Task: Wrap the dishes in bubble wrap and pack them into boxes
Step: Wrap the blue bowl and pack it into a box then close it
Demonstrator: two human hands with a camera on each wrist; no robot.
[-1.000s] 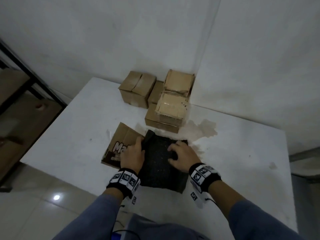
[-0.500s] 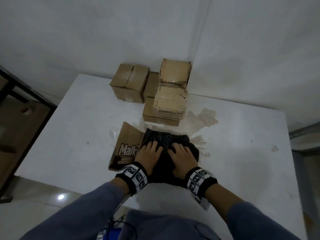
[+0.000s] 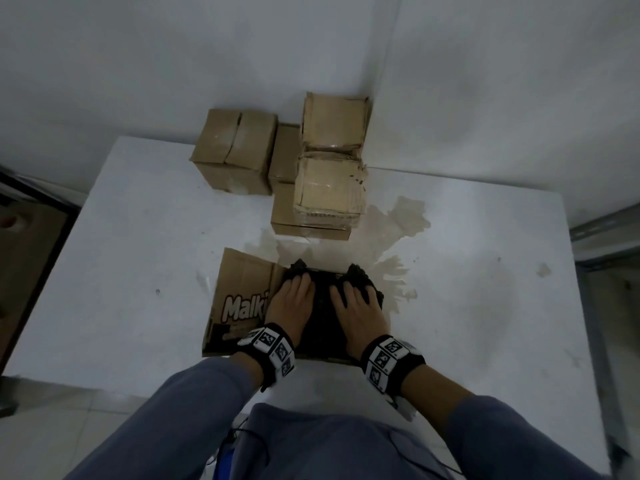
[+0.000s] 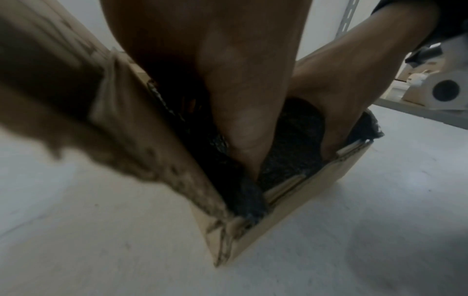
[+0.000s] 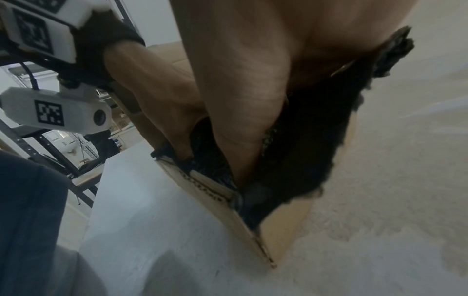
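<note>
A black bubble-wrapped bundle (image 3: 323,306) sits inside an open cardboard box (image 3: 242,299) printed with "Malki" near the table's front edge. My left hand (image 3: 291,303) and right hand (image 3: 349,303) lie side by side on top of the bundle, fingers straight, pressing it down into the box. Corners of black wrap (image 3: 360,273) poke up over the far rim. In the left wrist view the left hand (image 4: 243,128) pushes into the wrap (image 4: 291,152) between the box walls (image 4: 278,224). In the right wrist view the right hand (image 5: 243,112) presses beside the wrap (image 5: 316,140). The dish itself is hidden.
Several closed cardboard boxes (image 3: 239,157) stand stacked at the table's back against the wall corner, the nearest stack (image 3: 329,188) just beyond the open box. A brown stain (image 3: 398,216) marks the white table (image 3: 138,271). A dark shelf frame (image 3: 31,216) stands at the left.
The bundle has sunk deeper into the box. Both hands moved from its edges to lie flat on top, side by side. The head view has drawn closer.
</note>
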